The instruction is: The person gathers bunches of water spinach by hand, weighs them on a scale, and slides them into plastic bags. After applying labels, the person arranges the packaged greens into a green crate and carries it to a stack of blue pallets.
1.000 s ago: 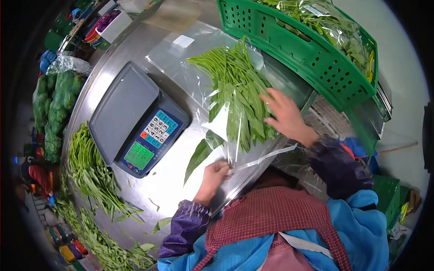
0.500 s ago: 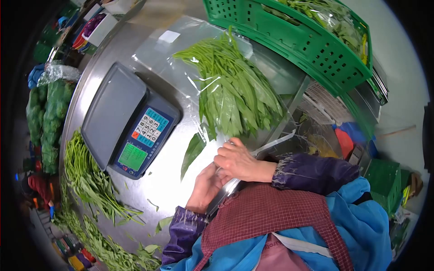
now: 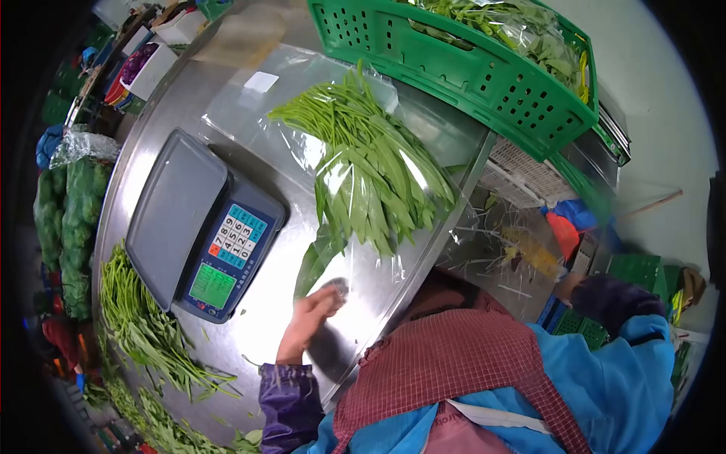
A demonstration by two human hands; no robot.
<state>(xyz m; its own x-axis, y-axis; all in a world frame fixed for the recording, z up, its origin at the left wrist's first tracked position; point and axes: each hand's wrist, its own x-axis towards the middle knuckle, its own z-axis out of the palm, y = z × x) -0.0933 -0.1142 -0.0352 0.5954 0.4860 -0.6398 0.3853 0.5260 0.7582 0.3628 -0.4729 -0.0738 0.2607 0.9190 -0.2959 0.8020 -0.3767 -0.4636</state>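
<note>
A bundle of leafy green stalks (image 3: 378, 178) lies in a clear plastic bag (image 3: 299, 144) on the metal table, its leaves toward me. A loose broad leaf (image 3: 314, 265) sticks out at the near left of the bundle. My left hand (image 3: 314, 314) is just below that leaf, over the shiny tabletop, with fingers stretched out and nothing visible in them. Far off to the right, my right hand (image 3: 569, 287) reaches down past the table edge. It is smeared by motion and its fingers cannot be made out.
Left of the bag stands a digital scale (image 3: 219, 234) with a lit green display. More loose greens (image 3: 144, 318) lie along the table's left side. A green crate (image 3: 454, 76) with bagged greens sits at the back right. Below the table edge are a white crate (image 3: 522, 178) and scraps.
My hands were together at the near end of the bag and have parted. The right hand swung far right off the table; the left moved slightly left. The bag's near end is let go.
</note>
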